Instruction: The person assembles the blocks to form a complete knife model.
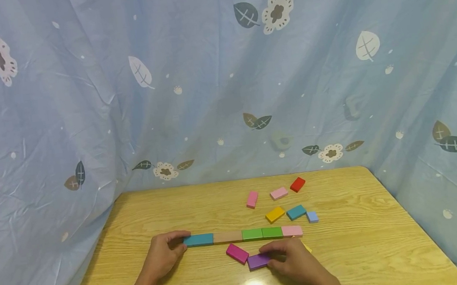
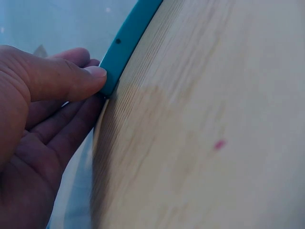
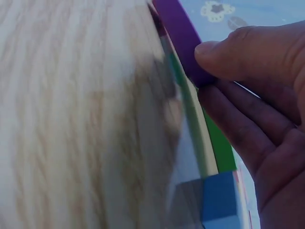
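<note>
A straight row of blocks runs across the table, from a blue block [image 1: 199, 240] on the left through a tan block [image 1: 228, 237], two green blocks [image 1: 262, 233] and a pale pink block [image 1: 292, 231]. My left hand [image 1: 163, 255] pinches the blue block's left end, its thumb [image 2: 71, 78] on the near side. On the near side of the row, my right hand [image 1: 294, 260] holds a purple block [image 1: 258, 261] by its right end between thumb and fingers. A magenta block [image 1: 237, 253] lies at the purple block's left corner. The right hand mostly hides a yellow block [image 1: 308, 247].
Beyond the row lie loose blocks: pink [image 1: 252, 200], light pink [image 1: 279, 193], red [image 1: 297, 184], orange-yellow [image 1: 275, 214], blue [image 1: 296, 212] and a small light blue one [image 1: 312, 217]. A patterned blue curtain [image 1: 215, 93] encloses the wooden table [image 1: 369, 248] at the back and sides.
</note>
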Demonstrator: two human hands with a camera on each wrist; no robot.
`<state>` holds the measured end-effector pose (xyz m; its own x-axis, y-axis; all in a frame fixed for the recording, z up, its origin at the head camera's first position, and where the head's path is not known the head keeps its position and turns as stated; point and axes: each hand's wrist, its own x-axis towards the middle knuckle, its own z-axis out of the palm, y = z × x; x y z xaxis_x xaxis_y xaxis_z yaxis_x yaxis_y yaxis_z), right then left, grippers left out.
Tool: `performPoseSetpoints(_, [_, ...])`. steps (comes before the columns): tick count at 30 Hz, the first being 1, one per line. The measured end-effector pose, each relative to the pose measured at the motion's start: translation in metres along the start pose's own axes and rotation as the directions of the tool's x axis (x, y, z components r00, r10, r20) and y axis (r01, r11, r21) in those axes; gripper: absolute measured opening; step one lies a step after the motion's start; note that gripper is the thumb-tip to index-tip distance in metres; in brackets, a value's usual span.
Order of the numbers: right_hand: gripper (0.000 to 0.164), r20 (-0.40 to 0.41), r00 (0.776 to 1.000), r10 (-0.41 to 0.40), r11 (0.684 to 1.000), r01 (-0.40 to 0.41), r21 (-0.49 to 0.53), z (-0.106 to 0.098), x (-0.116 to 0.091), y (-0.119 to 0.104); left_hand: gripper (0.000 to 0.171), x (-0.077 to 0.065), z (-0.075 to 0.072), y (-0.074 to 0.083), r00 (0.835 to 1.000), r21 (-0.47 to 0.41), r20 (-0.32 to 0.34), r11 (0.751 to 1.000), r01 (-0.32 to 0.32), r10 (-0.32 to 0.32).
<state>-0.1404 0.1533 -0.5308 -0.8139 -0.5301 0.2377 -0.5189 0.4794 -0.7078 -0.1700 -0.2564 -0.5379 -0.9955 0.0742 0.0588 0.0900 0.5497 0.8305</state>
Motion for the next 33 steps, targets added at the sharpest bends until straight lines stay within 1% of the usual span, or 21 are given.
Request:
performPoseSetpoints(2, [0.032,-0.025,1.0,0.005,1.0,-0.006,-0.012,-0.003,-0.003,-0.001,0.038,0.0,0.0,0.0,1.0,-0.007,0.006,1.0,-0.002,0.002])
performPoseSetpoints(5, [0.03,-0.056,0.998,0.036,0.999,-0.037,-0.02,-0.01,-0.008,-0.001,0.037,-0.001,-0.001,0.001,1.0,-0.009,0.013,1.0,0.003,-0.003])
performPoseSetpoints(8, [0.029,-0.077,0.993,0.092,0.996,-0.093,-0.014,-0.018,-0.014,-0.001,0.037,0.0,-0.001,0.002,1.0,-0.007,0.016,1.0,0.008,-0.008])
performPoseSetpoints(12, [0.027,-0.095,0.98,0.174,0.985,-0.175,0.006,-0.027,-0.019,0.001,0.037,0.001,-0.001,0.001,1.0,-0.016,0.02,1.0,0.021,-0.02])
performPoseSetpoints(16, [0.027,-0.112,0.97,0.216,0.976,-0.216,0.012,-0.031,-0.02,0.002,0.037,0.001,-0.001,0.001,1.0,-0.022,0.017,1.0,0.017,-0.017])
performPoseSetpoints(19, [0.027,-0.12,0.968,0.222,0.975,-0.223,0.009,-0.031,-0.019,0.003,0.038,0.001,0.0,0.0,1.0,-0.02,0.013,1.0,0.002,-0.002])
performPoseSetpoints(26, [0.028,-0.154,0.971,0.181,0.98,-0.191,-0.052,-0.024,-0.014,0.005,0.038,0.001,0.0,0.0,1.0,-0.033,0.019,0.999,0.02,-0.019])
performPoseSetpoints(29, [0.029,-0.161,0.97,0.183,0.979,-0.195,-0.06,-0.02,-0.012,0.005,0.038,0.001,0.0,-0.001,1.0,-0.033,0.019,0.999,0.019,-0.018])
performPoseSetpoints(33, [0.03,-0.161,0.968,0.191,0.978,-0.203,-0.057,-0.014,-0.008,0.003,0.038,0.001,-0.001,0.0,1.0,-0.03,0.02,1.0,0.003,-0.002])
